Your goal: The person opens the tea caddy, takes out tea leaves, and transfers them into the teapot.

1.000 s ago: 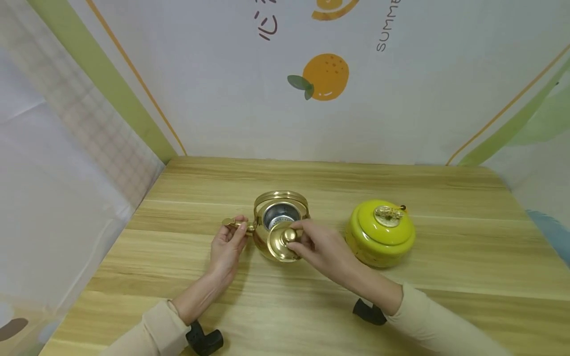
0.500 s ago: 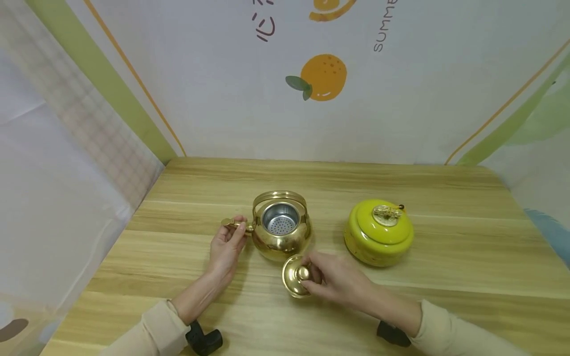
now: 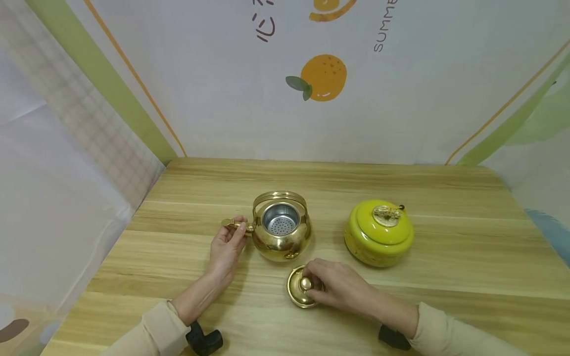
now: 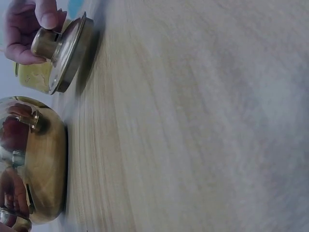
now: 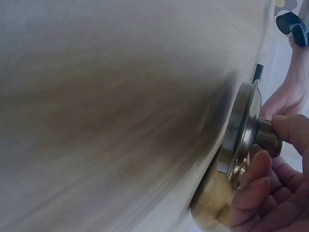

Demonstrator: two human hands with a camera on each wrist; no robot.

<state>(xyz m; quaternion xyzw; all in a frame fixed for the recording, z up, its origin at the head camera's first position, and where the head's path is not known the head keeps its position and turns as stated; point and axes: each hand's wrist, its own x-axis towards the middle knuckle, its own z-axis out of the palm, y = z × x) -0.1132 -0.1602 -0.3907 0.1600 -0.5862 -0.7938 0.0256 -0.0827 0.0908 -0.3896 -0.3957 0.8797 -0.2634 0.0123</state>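
Observation:
A golden teapot (image 3: 282,249) with a raised arched handle stands on the wooden table, its top uncovered. Inside its mouth sits a perforated steel strainer (image 3: 281,225). My left hand (image 3: 226,254) pinches the teapot's spout (image 3: 229,222) between thumb and fingers. In front of the pot, my right hand (image 3: 340,286) holds the round golden lid (image 3: 295,295) by its knob. The left wrist view shows the lid (image 4: 72,55) slightly tilted, close to the tabletop; whether its rim touches I cannot tell. The right wrist view shows thumb and fingers around the knob (image 5: 268,137).
A yellow lidded jar (image 3: 378,247) with a gold ornament on top stands right of the teapot. Black devices (image 3: 205,341) are at both wrists. Behind the wooden table (image 3: 445,198) hangs a white cloth (image 3: 401,113) printed with oranges.
My right hand has carried the lid off the teapot's mouth, toward me and down to the tabletop, uncovering the strainer. My left hand has stayed on the spout.

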